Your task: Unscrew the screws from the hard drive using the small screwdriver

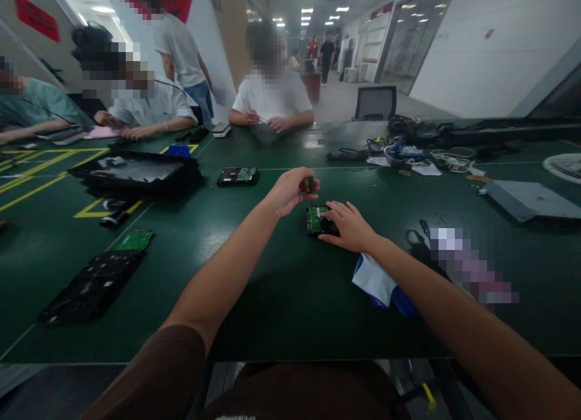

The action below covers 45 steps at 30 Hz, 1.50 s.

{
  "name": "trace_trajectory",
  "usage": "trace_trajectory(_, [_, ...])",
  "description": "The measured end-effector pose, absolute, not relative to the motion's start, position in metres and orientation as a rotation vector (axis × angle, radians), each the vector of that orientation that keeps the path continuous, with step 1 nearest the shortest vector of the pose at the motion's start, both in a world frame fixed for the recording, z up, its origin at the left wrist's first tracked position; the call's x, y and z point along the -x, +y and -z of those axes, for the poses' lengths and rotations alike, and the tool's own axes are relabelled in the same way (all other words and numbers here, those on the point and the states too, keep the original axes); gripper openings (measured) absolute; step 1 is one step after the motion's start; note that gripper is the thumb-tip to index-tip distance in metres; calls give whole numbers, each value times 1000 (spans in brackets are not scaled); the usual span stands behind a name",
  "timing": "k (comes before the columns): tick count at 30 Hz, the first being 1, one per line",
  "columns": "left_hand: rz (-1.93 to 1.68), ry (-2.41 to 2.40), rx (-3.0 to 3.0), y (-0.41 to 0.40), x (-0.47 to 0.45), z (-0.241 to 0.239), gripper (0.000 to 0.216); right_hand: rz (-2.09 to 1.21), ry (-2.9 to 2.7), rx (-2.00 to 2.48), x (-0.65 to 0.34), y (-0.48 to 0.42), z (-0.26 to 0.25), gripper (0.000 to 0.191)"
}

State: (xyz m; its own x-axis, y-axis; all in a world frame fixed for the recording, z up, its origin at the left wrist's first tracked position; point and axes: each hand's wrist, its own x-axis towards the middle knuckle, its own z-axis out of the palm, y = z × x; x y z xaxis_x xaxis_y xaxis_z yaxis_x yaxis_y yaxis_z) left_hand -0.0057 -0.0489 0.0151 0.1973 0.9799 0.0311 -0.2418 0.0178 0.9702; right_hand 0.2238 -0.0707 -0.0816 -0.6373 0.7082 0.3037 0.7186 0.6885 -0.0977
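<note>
My left hand (294, 191) is raised just above the table, its fingers closed around a small dark block with a yellow marking (309, 184); its exact kind is unclear. Below and to the right lies a hard drive (315, 220), green circuit board facing up. My right hand (347, 226) grips this drive from its right side, thumb along the near edge and fingers over the top, hiding much of it. Under my right forearm rests a crumpled white and blue cloth (376, 281).
Another hard drive (238, 176) lies farther back. At left are a black casing with a green board (97, 281) and a black tray (136, 169). Cables (403, 150) and a flat grey box (533, 201) are at right. Several people sit or stand across the green table (254, 323).
</note>
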Motion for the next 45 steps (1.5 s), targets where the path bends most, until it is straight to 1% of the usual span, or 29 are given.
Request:
trace_trajectory(5, [-1191,935,-1218,-52,8,-21,20,41,-2581,1124,-224,-70,82,68])
trace_trajectory(12, [-1207,854,-1064,-52,6,-18,18,32,-2578,1153,-224,-72,80,67])
trace_trajectory(18, [-1251,912,-1257,-48,9,-16,23,45,-2575,1147,-224,-72,79,66])
trace_trajectory(22, [-1208,883,-1242,-51,9,-17,24,45,-2566,1131,-225,-72,78,64])
trace_trajectory(27, [-1208,857,-1071,-49,7,-15,18,49,-2551,1109,-225,-73,78,62])
trace_trajectory(34, [-1230,886,-1167,-44,9,-12,22,91,-2553,1072,-226,-75,80,61])
trace_trajectory(45, [-1183,882,-1208,-52,11,-19,24,59,-2551,1061,-225,-76,79,59])
